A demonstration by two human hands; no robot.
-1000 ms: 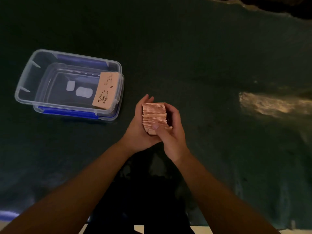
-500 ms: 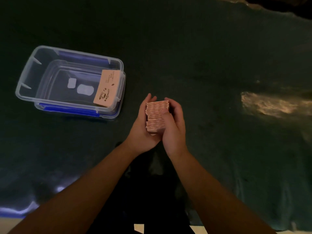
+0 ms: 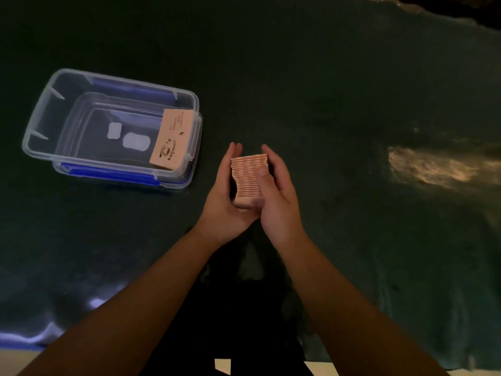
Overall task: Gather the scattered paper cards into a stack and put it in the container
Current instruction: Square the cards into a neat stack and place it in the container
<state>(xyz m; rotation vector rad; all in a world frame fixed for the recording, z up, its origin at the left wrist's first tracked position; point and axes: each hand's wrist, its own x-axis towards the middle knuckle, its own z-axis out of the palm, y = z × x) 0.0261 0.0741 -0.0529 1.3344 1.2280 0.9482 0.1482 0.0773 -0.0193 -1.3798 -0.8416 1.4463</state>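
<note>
A stack of pinkish paper cards (image 3: 248,180) stands on edge between both my hands over the dark green cloth. My left hand (image 3: 226,202) cups its left side and bottom. My right hand (image 3: 276,196) presses its right side, thumb across the card edges. To the left sits a clear plastic container (image 3: 40,123) with blue clips. Inside it, at the right end, leans another stack of cards (image 3: 172,141) with a coffee-cup print on top.
The dark green cloth (image 3: 325,90) covers the whole table, with a bright reflection (image 3: 433,166) at the right. The table's near edge (image 3: 379,371) runs along the bottom. Two pale labels (image 3: 130,137) show on the container's floor.
Both hands have squeezed the cards from a loose, offset pile into a tighter, squarer stack. The hands stayed in the same spot right of the container.
</note>
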